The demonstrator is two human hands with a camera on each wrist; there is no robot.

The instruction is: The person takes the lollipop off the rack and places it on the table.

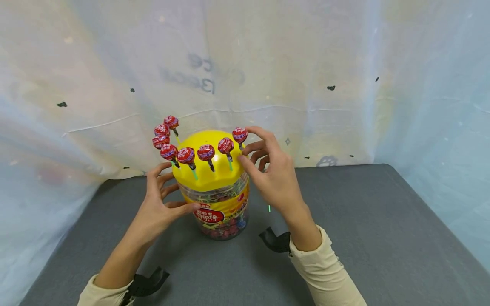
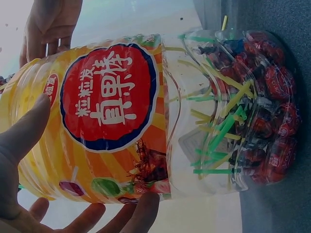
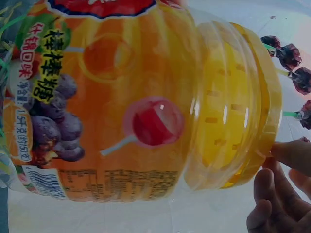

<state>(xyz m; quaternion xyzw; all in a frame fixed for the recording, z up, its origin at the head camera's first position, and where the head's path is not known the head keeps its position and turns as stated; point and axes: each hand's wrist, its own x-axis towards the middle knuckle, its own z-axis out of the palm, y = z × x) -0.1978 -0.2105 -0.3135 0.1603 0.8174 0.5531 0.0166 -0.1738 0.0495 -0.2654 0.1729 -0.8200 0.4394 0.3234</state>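
Note:
A clear plastic candy jar (image 1: pixel 220 216) with a yellow lid (image 1: pixel 203 180) stands upright on the table. Several red-wrapped lollipops (image 1: pixel 206 152) stick up around the lid's rim on green and yellow sticks. My left hand (image 1: pixel 155 204) holds the jar's side, thumb over the label (image 2: pixel 112 97) and fingers wrapped round the far side. At the lid's right edge, my right hand (image 1: pixel 273 172) holds the rightmost lollipop (image 1: pixel 240 135), index fingertip at its head and thumb low by its stick. In the right wrist view the thumb (image 3: pixel 291 154) comes right to the lid's edge.
More red lollipops (image 2: pixel 279 116) with green and yellow sticks lie in the jar's bottom. A short green stick (image 1: pixel 269 208) is right of the jar on the grey table (image 1: pixel 363 225). Black straps (image 1: pixel 274 240) hang at both wrists. A pale curtain (image 1: pixel 268 63) rises behind the table.

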